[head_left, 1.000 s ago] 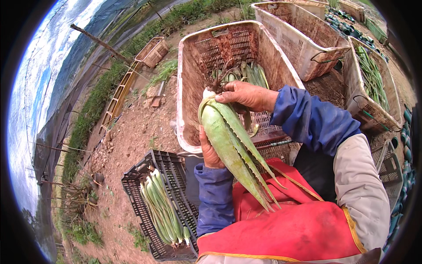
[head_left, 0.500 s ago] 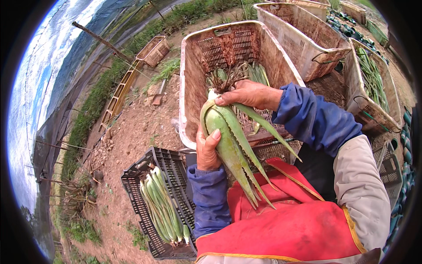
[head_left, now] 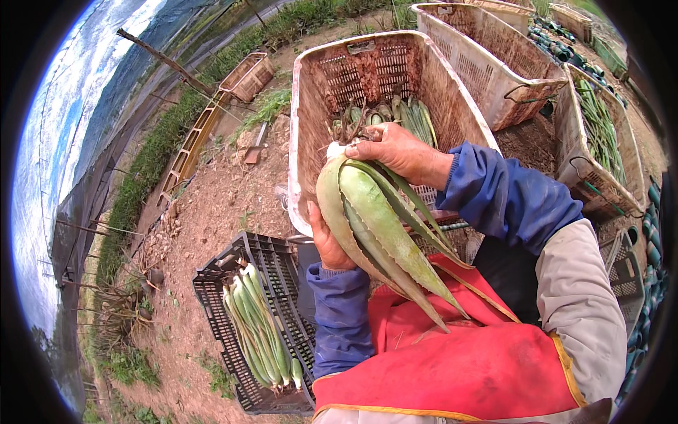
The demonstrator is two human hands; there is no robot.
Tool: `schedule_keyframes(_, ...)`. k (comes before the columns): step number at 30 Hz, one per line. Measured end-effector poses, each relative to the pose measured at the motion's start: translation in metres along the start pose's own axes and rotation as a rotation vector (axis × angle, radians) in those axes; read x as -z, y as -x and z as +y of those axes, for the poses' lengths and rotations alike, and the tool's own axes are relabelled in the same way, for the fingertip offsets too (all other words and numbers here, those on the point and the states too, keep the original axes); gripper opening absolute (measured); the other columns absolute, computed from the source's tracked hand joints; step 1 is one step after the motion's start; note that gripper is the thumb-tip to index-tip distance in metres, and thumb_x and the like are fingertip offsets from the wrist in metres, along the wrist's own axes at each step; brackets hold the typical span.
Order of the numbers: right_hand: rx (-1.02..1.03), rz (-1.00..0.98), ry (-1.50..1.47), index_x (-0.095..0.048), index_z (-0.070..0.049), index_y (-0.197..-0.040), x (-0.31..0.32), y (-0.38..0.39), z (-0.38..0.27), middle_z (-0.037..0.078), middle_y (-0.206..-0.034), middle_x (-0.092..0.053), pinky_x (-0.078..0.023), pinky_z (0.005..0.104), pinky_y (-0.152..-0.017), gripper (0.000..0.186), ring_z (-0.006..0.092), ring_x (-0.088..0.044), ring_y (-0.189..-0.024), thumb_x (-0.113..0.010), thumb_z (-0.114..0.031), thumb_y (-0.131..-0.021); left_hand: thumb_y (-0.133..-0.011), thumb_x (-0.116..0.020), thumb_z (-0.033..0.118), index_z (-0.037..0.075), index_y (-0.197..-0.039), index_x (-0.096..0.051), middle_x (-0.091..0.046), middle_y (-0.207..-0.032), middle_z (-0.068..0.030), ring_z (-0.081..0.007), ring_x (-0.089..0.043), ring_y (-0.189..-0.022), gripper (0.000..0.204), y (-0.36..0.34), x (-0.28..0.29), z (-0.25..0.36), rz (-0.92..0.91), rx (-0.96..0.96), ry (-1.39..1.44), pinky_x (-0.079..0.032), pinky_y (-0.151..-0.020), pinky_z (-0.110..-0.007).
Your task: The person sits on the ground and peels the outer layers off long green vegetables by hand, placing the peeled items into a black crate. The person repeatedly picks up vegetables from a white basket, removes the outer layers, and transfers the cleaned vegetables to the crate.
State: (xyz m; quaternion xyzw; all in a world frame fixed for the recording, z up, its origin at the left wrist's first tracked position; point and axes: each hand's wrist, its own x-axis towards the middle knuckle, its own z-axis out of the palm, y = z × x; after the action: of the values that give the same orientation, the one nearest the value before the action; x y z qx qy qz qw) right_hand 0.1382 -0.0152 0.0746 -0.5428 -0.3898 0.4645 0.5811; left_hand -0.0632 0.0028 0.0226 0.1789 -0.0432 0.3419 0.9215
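The right hand (head_left: 408, 154) gripped an aloe plant (head_left: 385, 219); the left hand (head_left: 330, 242), closure unclear, touched its left side. Leaf handling seemed underway, likely needing steady support next.

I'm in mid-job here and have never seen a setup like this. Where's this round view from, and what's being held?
There's no robot: these are a person's bare hands. A fisheye camera on the person's head looks down, so straight edges bend; picture left is their left. The right hand grips a toothed-leaf plant near its pale base, leaf tips hanging toward the red apron. The left hand rests against its left side. Beyond it on the ground is a large stained crate with more greenery inside; lower left, a black crate holds pale-ended leaves.
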Motion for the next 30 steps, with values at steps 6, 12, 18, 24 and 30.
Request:
schedule_keyframes(6,0.02,-0.001,-0.015,-0.051,0.023,-0.131,-0.009,0.006,-0.004,0.028,-0.122,-0.065,-0.051,0.0341,-0.094,0.084,0.0258,-0.065,-0.109,-0.084,-0.036,-0.081,-0.107,-0.046,0.043,0.007,-0.151,-0.044,-0.055,-0.146,-0.0154,-0.0311,-0.059,-0.127,0.057,-0.007,-0.009,-0.032,-0.004,-0.193,0.057,-0.05,-0.108,-0.046)
schedule_keyframes(12,-0.057,-0.092,0.246,-0.069,0.006,-0.091,0.0,0.008,-0.029,0.006,-0.081,-0.069,-0.049,0.0287,-0.067,0.043,0.0106,-0.061,-0.075,-0.083,-0.033,-0.082,-0.104,-0.039,0.055,0.01,-0.155,-0.041,-0.052,-0.151,-0.0129,-0.0335,-0.054,-0.134,0.068,0.001,0.004,-0.024,0.047,-0.043,0.168,-0.042,-0.115,-0.052)
schedule_keyframes(18,0.14,-0.142,0.613,-0.065,0.002,-0.072,0.018,0.0,-0.045,0.001,-0.063,-0.052,-0.036,0.0353,-0.054,0.043,0.0099,-0.043,-0.061,-0.081,-0.037,-0.081,-0.094,-0.054,0.067,0.013,-0.16,-0.031,-0.044,-0.155,-0.0232,-0.0567,-0.045,-0.134,0.088,0.014,0.012,-0.027,0.188,0.063,-0.114,-0.039,-0.107,-0.074)
schedule_keyframes(24,0.118,-0.185,0.779,-0.063,0.004,-0.071,0.032,0.004,-0.065,0.003,-0.06,-0.049,-0.036,0.0365,-0.053,0.048,0.0107,-0.043,-0.06,-0.083,-0.04,-0.077,-0.092,-0.071,0.049,0.008,-0.156,-0.033,-0.052,-0.148,-0.0195,-0.036,-0.057,-0.131,0.085,0.02,0.008,-0.012,0.068,0.178,-0.246,-0.047,-0.11,-0.056)
schedule_keyframes(30,0.129,-0.294,0.577,-0.069,0.004,-0.088,0.024,0.008,-0.064,0.003,-0.072,-0.06,-0.041,0.0321,-0.061,0.05,0.0106,-0.051,-0.068,-0.083,-0.042,-0.075,-0.08,-0.083,0.048,0.006,-0.159,-0.025,-0.036,-0.155,-0.0319,-0.0482,-0.038,-0.143,0.107,0.022,-0.03,-0.034,-0.168,0.208,-0.015,-0.044,-0.111,-0.06)
